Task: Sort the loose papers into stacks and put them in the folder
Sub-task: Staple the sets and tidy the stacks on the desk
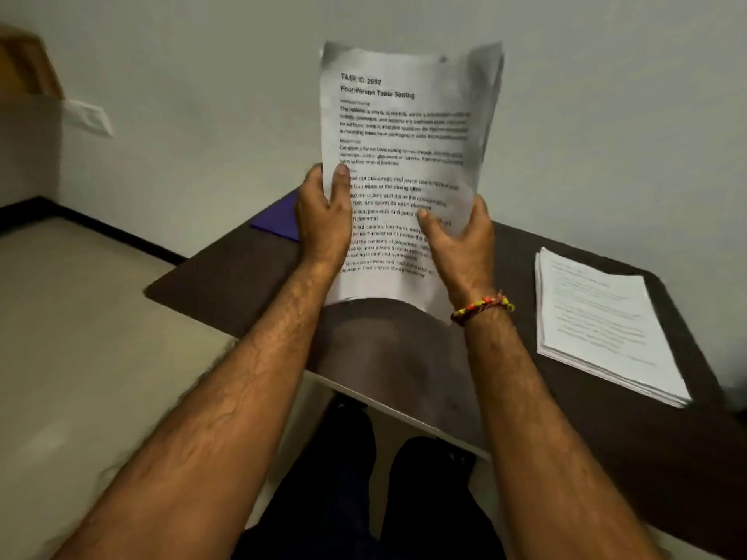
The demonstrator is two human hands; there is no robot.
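1. Two hands are in view. The left hand has its fingers clamped on the left edge of a held sheaf of papers, thumb on the printed face and the other fingers behind.
2. The right hand pinches the sheaf's lower right edge, its thumb pressed on the front and the rest of the fingers curled behind the paper.
3. The held sheaf stands nearly upright in the air above the middle of the tabletop, its long axis running up and down, top edge pointing up and leaning slightly to the far side, printed face towards the camera. A second sheet edge shows at its upper right corner, so more than one sheet is held; the exact count cannot be told.
4. Its bottom edge curls clear of the tabletop, between the two wrists.
5. One beaded wristband in red, yellow and orange circles the right wrist.
6. One stack of papers lies flat on the right part of the tabletop, well apart from the held sheaf, its long axis running from far left to near right.
7. One purple folder lies flat at the far left of the tabletop, partly hidden behind the left hand.
8. Two dark-clothed legs show below the near tabletop edge.
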